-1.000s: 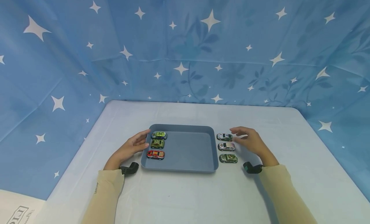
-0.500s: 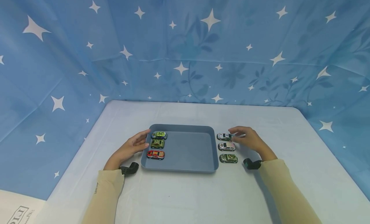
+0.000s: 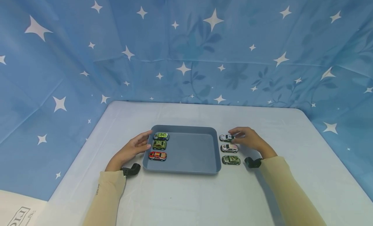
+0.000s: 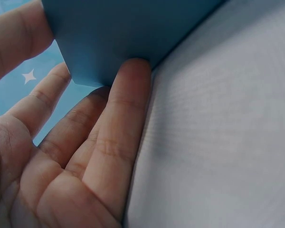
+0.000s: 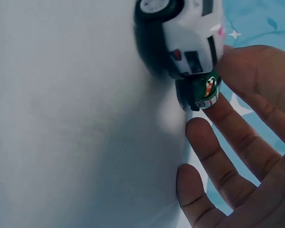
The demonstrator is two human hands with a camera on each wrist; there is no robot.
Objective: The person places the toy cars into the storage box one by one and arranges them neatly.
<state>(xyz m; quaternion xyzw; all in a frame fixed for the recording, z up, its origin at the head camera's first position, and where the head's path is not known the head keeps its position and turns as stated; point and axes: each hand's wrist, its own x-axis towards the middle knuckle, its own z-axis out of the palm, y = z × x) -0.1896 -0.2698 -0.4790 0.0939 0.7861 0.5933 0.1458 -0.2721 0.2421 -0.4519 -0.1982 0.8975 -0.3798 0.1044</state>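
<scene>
In the head view my left hand (image 3: 132, 149) is at the left side of a shallow blue-grey tray (image 3: 192, 171). Its thumb reaches over the rim while other fingers lie against the outer wall (image 4: 99, 42). Inside, by that hand, stand a yellow-green toy car (image 3: 161, 136), an olive toy car (image 3: 159, 145) and a red toy car (image 3: 157, 155). My right hand (image 3: 249, 139), fingers spread and relaxed, is around the rear end of a white-and-green toy car (image 3: 225, 137), right of the tray. Its thumb and index finger are apart, close to the car.
A white-and-pink toy car (image 3: 229, 148) and a green camouflage toy car (image 3: 231, 160) stand in a column below the white-and-green one. All rest on a white table (image 3: 186, 200). A blue star-patterned cloth (image 3: 186, 51) hangs behind, and a printed pale sheet (image 3: 20, 209) lies lower left.
My right hand has moved slightly left, bringing thumb and index finger nearer the white-and-green toy car. The left hand, the tray and the cars have stayed in place.
</scene>
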